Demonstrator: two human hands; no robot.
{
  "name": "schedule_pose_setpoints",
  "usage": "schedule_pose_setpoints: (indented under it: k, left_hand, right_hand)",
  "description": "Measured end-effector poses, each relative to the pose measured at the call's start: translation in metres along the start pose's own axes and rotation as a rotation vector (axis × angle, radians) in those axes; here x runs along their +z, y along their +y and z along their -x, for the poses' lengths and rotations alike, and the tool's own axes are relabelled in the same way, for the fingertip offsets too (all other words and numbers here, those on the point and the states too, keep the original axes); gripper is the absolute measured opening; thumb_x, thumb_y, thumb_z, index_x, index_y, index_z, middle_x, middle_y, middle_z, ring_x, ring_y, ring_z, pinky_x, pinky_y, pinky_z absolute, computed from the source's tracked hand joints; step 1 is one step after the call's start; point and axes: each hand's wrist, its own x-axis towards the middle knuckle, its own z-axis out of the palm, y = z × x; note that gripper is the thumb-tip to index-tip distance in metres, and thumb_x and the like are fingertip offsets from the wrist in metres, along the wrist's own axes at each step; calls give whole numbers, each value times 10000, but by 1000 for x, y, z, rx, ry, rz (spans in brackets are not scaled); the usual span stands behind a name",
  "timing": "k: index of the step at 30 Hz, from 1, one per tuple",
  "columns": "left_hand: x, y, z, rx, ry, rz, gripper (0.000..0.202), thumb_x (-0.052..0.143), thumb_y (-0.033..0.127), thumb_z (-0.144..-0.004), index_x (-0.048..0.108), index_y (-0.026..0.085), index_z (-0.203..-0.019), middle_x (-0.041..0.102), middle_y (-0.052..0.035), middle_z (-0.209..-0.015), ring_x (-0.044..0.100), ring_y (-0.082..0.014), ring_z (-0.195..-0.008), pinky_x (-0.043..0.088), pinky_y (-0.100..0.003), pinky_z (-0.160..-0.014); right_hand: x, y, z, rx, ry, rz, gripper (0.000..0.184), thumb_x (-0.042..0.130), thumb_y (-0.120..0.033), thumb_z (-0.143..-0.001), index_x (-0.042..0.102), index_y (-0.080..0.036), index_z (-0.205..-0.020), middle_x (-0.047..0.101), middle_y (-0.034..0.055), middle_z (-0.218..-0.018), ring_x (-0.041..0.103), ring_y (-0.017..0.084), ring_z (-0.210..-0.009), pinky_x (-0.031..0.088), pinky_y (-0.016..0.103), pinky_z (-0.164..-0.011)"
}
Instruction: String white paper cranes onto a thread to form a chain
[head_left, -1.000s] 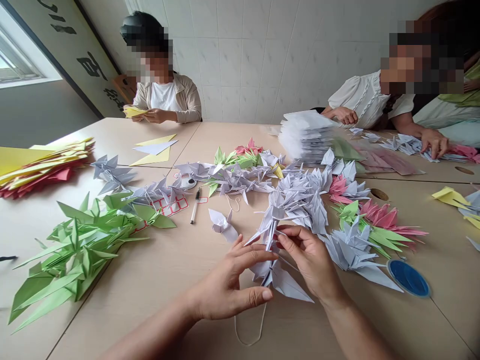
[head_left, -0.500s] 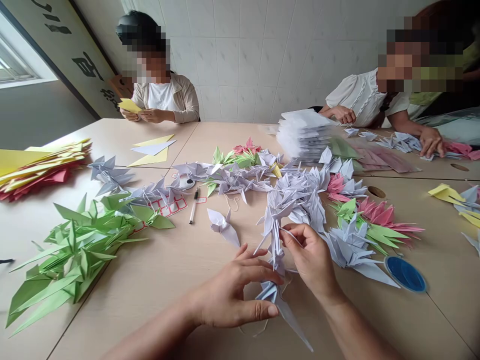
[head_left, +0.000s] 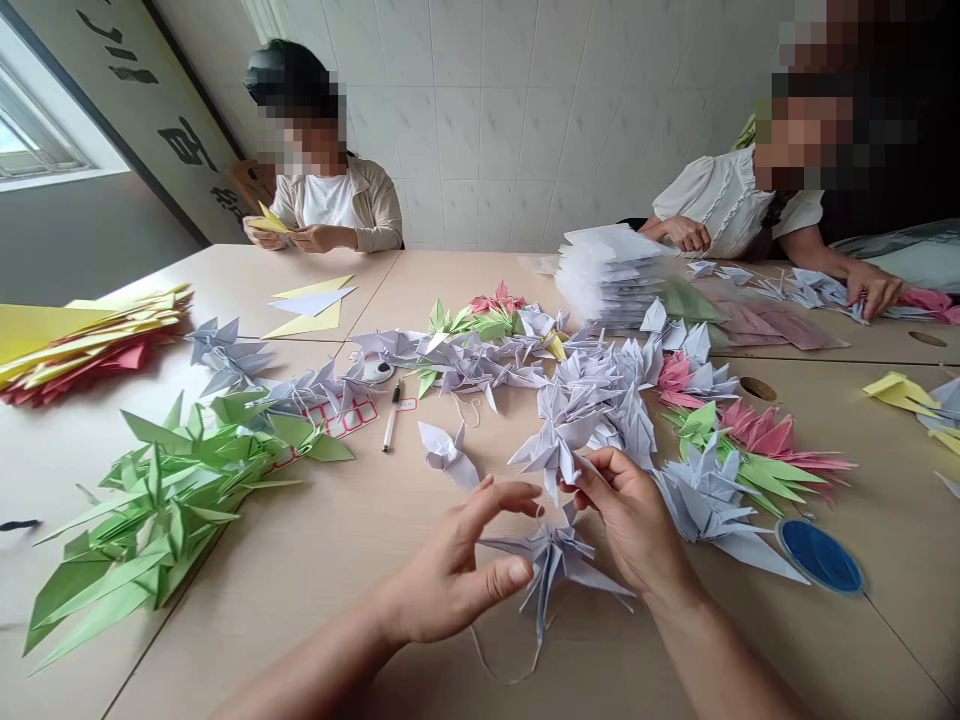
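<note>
My right hand [head_left: 626, 515] is closed, with thumb and forefinger pinching the lower edge of a white paper crane [head_left: 559, 435] in a string of folded cranes. My left hand [head_left: 472, 560] is open, thumb and fingers curved apart, beside a lower bunch of white cranes [head_left: 555, 560]. A thin thread [head_left: 517, 682] trails from that bunch onto the table. The left fingertips are close to the bunch; I cannot tell whether they touch the thread. Left of the strand lies a single white crane [head_left: 450, 455]. The garland of white cranes [head_left: 607, 395] continues away from me, behind my right hand.
Green cranes [head_left: 157, 500] are heaped at left, near stacked yellow and red paper [head_left: 97, 345]. A pen [head_left: 391, 415], packed plastic sleeves [head_left: 611, 275] and a round blue lid [head_left: 821, 555] lie around. Across the table, one person [head_left: 322, 200] folds yellow paper; another [head_left: 720, 205] handles cranes.
The lower crane bunch has spread and separated from the upper crane. My left hand has moved off it slightly to the left, while my right hand has shifted its pinch a little.
</note>
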Motion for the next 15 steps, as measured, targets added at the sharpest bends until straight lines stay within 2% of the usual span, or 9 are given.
schedule_pose_setpoints:
  k: [2, 6, 9, 12, 15]
  left_hand:
    - [1, -4, -3, -43, 136, 43, 445, 544, 481, -924, 443, 272, -1303, 616, -75, -1187, 530, -248, -1185, 337, -418, -1056]
    - [5, -10, -11, -123, 358, 200, 419, 599, 474, -896, 403, 247, -1189, 589, -24, -945, 570, -193, -946, 429, -350, -878]
    - [5, -10, -13, -135, 420, 309, 448, 601, 510, -883, 407, 239, -1182, 572, -5, -879, 552, -169, -849, 445, -308, -783]
    - [3, -9, -13, -173, 424, 288, 425, 538, 552, -901, 509, 201, -1140, 579, -19, -879, 538, -155, -814, 449, -288, -761]
    - [0, -7, -14, -203, 471, 243, 356, 566, 511, -891, 588, 183, -1028, 559, -6, -825, 500, -128, -733, 428, -248, -678]
  right_hand:
    - [2, -1, 2, 22, -63, -6, 306, 747, -468, -779, 651, -178, -778, 655, -5, -709, 522, 106, -635, 425, 220, -610]
    - [5, 0, 6, 77, -177, -28, 278, 771, -432, -771, 695, -168, -815, 656, -4, -708, 545, 108, -656, 433, 218, -618]
    - [5, 2, 7, 118, -227, -70, 282, 777, -433, -764, 704, -173, -845, 668, -2, -725, 568, 115, -678, 444, 223, -630]
    - [4, 2, 8, 148, -248, -121, 277, 790, -429, -751, 712, -182, -852, 670, -7, -742, 567, 106, -690, 448, 217, -650]
    - [4, -2, 9, 184, -266, -172, 277, 802, -431, -734, 718, -183, -826, 649, -16, -718, 544, 88, -667, 438, 203, -639]
